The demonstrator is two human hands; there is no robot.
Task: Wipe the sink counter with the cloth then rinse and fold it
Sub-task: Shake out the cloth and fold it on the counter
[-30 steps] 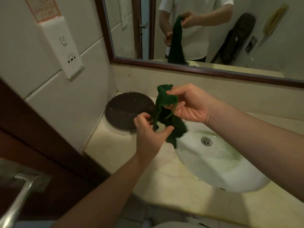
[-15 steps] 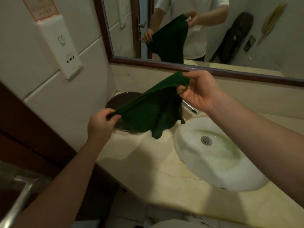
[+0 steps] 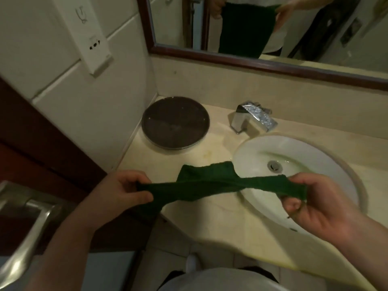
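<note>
A dark green cloth (image 3: 212, 183) is stretched flat and level between my two hands, just above the front of the beige stone counter (image 3: 231, 223). My left hand (image 3: 121, 192) grips its left end at the counter's front edge. My right hand (image 3: 315, 204) pinches its right end over the front of the white oval sink basin (image 3: 254, 152). The cloth's far edge droops toward the counter beside the basin; whether it touches I cannot tell.
A chrome faucet (image 3: 252, 118) stands behind the basin. A round dark tray (image 3: 175, 122) sits in the counter's back left corner. A wall mirror (image 3: 273, 28) reflects the cloth. A white wall-mounted unit (image 3: 92, 38) hangs at left, and a metal handle (image 3: 27, 232) shows lower left.
The bunched cloth was pulled open between my hands, then lowered from chest height to just above the counter front. My view tilted downward.
</note>
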